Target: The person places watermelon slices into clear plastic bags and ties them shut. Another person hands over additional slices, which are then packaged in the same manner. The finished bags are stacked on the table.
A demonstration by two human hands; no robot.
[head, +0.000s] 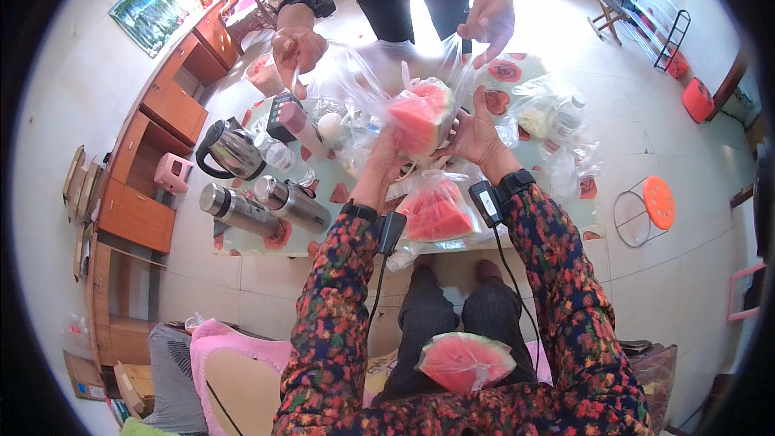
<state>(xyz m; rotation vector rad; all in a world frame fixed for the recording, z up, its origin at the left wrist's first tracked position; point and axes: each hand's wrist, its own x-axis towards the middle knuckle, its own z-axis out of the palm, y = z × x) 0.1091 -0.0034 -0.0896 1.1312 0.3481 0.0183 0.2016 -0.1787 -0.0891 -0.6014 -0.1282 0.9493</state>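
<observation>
A wrapped watermelon wedge (419,118) is held up between my left hand (382,160) and my right hand (478,136), over the table. Across from me, a person's two hands stretch a clear plastic bag (357,72) around or just behind this wedge; how far the wedge is inside it I cannot tell. Below my hands, more watermelon in a knotted clear bag (437,212) lies at the table's near edge. Another wrapped watermelon piece (466,362) rests on my lap.
Steel vacuum flasks (242,211), an electric kettle (230,148) and a plastic bottle (284,158) stand at the table's left. Crumpled plastic bags and a bottle (566,118) lie at its right. An orange-topped stool (659,203) is on the floor to the right. Cables hang from both my wrists.
</observation>
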